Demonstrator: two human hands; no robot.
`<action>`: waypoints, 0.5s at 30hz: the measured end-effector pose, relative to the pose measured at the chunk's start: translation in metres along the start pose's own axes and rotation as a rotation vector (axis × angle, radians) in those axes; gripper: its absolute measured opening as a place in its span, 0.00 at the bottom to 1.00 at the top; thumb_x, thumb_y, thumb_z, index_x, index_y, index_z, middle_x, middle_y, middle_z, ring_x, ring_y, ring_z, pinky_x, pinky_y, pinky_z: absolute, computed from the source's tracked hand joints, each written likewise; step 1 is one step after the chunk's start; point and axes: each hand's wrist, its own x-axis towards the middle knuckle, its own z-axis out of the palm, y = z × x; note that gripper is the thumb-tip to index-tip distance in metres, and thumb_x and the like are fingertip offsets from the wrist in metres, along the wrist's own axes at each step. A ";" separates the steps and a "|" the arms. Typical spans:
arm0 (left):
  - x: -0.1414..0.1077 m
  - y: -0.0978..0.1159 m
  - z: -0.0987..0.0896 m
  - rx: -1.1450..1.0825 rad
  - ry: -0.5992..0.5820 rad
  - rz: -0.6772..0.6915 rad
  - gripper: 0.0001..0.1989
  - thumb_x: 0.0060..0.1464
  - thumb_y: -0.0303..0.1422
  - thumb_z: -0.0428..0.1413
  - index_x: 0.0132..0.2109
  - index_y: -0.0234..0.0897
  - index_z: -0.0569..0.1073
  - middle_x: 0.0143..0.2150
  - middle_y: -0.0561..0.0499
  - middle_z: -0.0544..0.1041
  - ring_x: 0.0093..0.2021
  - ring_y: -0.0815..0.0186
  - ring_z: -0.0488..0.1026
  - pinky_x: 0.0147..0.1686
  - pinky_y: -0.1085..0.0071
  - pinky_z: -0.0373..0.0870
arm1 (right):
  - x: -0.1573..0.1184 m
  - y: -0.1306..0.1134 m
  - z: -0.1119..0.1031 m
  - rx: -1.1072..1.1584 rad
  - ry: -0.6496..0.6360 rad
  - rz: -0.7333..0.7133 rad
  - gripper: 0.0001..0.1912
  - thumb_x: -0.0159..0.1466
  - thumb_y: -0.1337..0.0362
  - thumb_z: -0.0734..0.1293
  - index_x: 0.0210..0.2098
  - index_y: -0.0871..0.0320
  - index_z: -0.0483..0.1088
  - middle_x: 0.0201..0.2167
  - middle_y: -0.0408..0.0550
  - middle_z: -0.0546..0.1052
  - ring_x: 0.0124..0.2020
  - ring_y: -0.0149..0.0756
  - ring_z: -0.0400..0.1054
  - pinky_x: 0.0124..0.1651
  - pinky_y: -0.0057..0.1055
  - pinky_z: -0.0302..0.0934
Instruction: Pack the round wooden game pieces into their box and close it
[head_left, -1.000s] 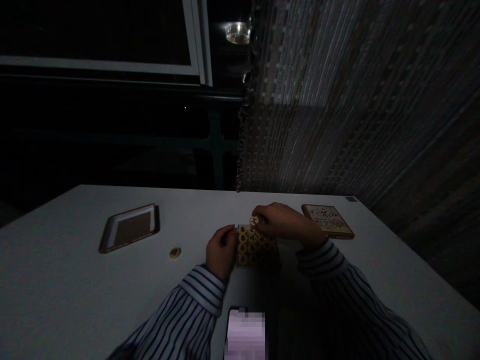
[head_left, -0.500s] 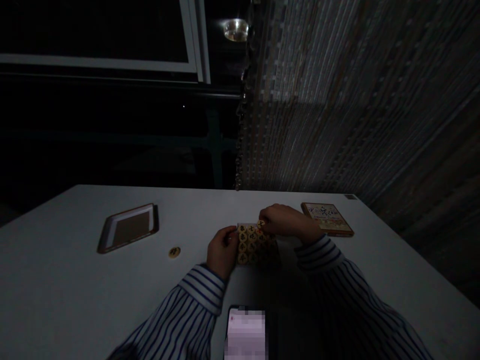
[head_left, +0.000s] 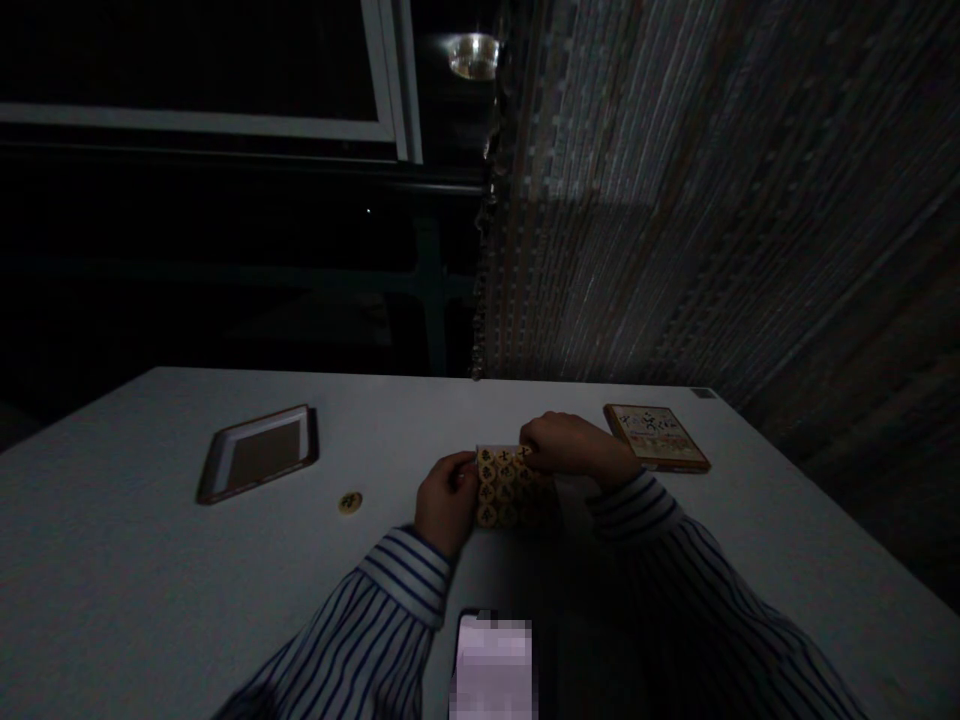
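Note:
Several round wooden xiangqi pieces with dark characters lie in rows in a small pale tray, right in front of me. My left hand is closed on the tray's left edge, thumb and fingers curled. At the far edge, my right hand has its fingers pinched on a xiangqi piece in the top row, partly covering it. Deep shadow hides the tray's right side under this hand. A single loose xiangqi piece lies on the table to the left.
An open shallow box part rests on the white table at the left. A flat box with printed characters is at the right. A lit phone lies near me. Behind the table hangs a string curtain.
The piece in my right fingers has come down from a raised position into the tray's top row. My left hand stays on the tray's edge.

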 end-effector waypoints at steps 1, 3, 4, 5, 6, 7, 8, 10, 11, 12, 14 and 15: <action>0.000 -0.001 0.000 0.009 -0.005 0.007 0.13 0.47 0.35 0.53 0.40 0.35 0.74 0.36 0.46 0.77 0.35 0.63 0.73 0.38 0.67 0.69 | 0.000 0.000 0.000 -0.004 0.002 -0.003 0.14 0.54 0.63 0.59 0.37 0.58 0.71 0.36 0.53 0.75 0.36 0.41 0.69 0.32 0.31 0.58; 0.001 -0.003 0.001 0.030 -0.009 0.026 0.13 0.48 0.35 0.52 0.40 0.34 0.73 0.36 0.45 0.76 0.36 0.63 0.73 0.38 0.66 0.69 | 0.001 0.000 0.001 -0.010 0.014 -0.006 0.14 0.54 0.63 0.59 0.37 0.58 0.71 0.35 0.53 0.75 0.35 0.42 0.69 0.31 0.31 0.58; 0.001 -0.004 0.001 0.043 -0.010 0.034 0.13 0.48 0.35 0.52 0.40 0.34 0.73 0.37 0.45 0.76 0.36 0.63 0.73 0.39 0.66 0.69 | 0.001 0.000 0.002 -0.011 0.021 -0.009 0.14 0.54 0.63 0.59 0.37 0.58 0.71 0.35 0.53 0.75 0.35 0.42 0.69 0.31 0.31 0.58; 0.002 -0.004 0.002 0.055 -0.010 0.041 0.13 0.48 0.34 0.52 0.40 0.34 0.73 0.37 0.45 0.76 0.37 0.63 0.73 0.39 0.66 0.69 | 0.001 0.000 0.002 -0.013 0.026 -0.010 0.14 0.54 0.63 0.59 0.37 0.58 0.71 0.34 0.53 0.75 0.35 0.42 0.69 0.31 0.31 0.58; 0.002 -0.004 0.001 0.065 -0.010 0.043 0.13 0.48 0.34 0.51 0.41 0.34 0.73 0.38 0.45 0.76 0.37 0.63 0.73 0.39 0.66 0.69 | 0.001 0.000 0.002 -0.014 0.029 -0.010 0.14 0.54 0.64 0.59 0.37 0.58 0.71 0.34 0.53 0.75 0.35 0.42 0.69 0.31 0.31 0.58; 0.002 -0.004 0.001 0.074 -0.009 0.042 0.13 0.49 0.34 0.51 0.41 0.34 0.73 0.38 0.45 0.76 0.37 0.63 0.73 0.39 0.66 0.69 | 0.001 0.000 0.003 -0.016 0.029 -0.008 0.14 0.54 0.64 0.59 0.37 0.58 0.71 0.35 0.54 0.75 0.36 0.42 0.69 0.31 0.31 0.58; 0.001 -0.003 0.001 0.082 -0.006 0.040 0.13 0.48 0.34 0.51 0.41 0.34 0.73 0.38 0.45 0.76 0.37 0.63 0.73 0.39 0.66 0.69 | 0.001 0.000 0.003 -0.017 0.030 -0.007 0.14 0.54 0.64 0.59 0.37 0.58 0.71 0.35 0.54 0.75 0.36 0.42 0.69 0.31 0.31 0.58; 0.001 0.000 0.000 0.093 -0.006 0.036 0.13 0.48 0.33 0.52 0.40 0.34 0.73 0.38 0.45 0.76 0.37 0.63 0.73 0.39 0.66 0.69 | 0.001 -0.001 0.003 -0.017 0.020 -0.001 0.14 0.54 0.64 0.59 0.38 0.59 0.71 0.36 0.55 0.75 0.36 0.43 0.69 0.32 0.31 0.58; 0.001 0.001 0.000 0.094 -0.009 0.036 0.12 0.48 0.33 0.52 0.40 0.34 0.73 0.37 0.45 0.76 0.37 0.63 0.73 0.39 0.66 0.69 | 0.001 -0.001 0.003 -0.016 0.013 0.004 0.14 0.55 0.64 0.59 0.38 0.59 0.71 0.36 0.55 0.75 0.37 0.43 0.69 0.32 0.31 0.58; 0.000 0.001 -0.001 0.092 -0.012 0.037 0.12 0.48 0.33 0.52 0.40 0.34 0.73 0.37 0.45 0.76 0.37 0.63 0.73 0.39 0.66 0.69 | 0.001 -0.001 0.003 -0.016 0.006 0.007 0.14 0.55 0.63 0.60 0.38 0.59 0.71 0.36 0.55 0.75 0.37 0.43 0.69 0.32 0.31 0.58; 0.000 0.001 -0.001 0.082 -0.014 0.036 0.12 0.48 0.34 0.52 0.40 0.34 0.73 0.37 0.45 0.76 0.36 0.64 0.73 0.39 0.66 0.69 | 0.001 -0.002 0.003 -0.017 0.000 0.012 0.14 0.55 0.64 0.60 0.38 0.59 0.71 0.36 0.55 0.75 0.37 0.43 0.69 0.33 0.31 0.59; 0.000 0.001 0.000 0.078 -0.015 0.036 0.12 0.48 0.34 0.52 0.40 0.34 0.73 0.37 0.45 0.76 0.36 0.64 0.73 0.39 0.66 0.69 | 0.001 -0.002 0.002 -0.019 -0.001 0.014 0.14 0.55 0.64 0.60 0.39 0.59 0.71 0.36 0.55 0.75 0.37 0.43 0.69 0.33 0.31 0.59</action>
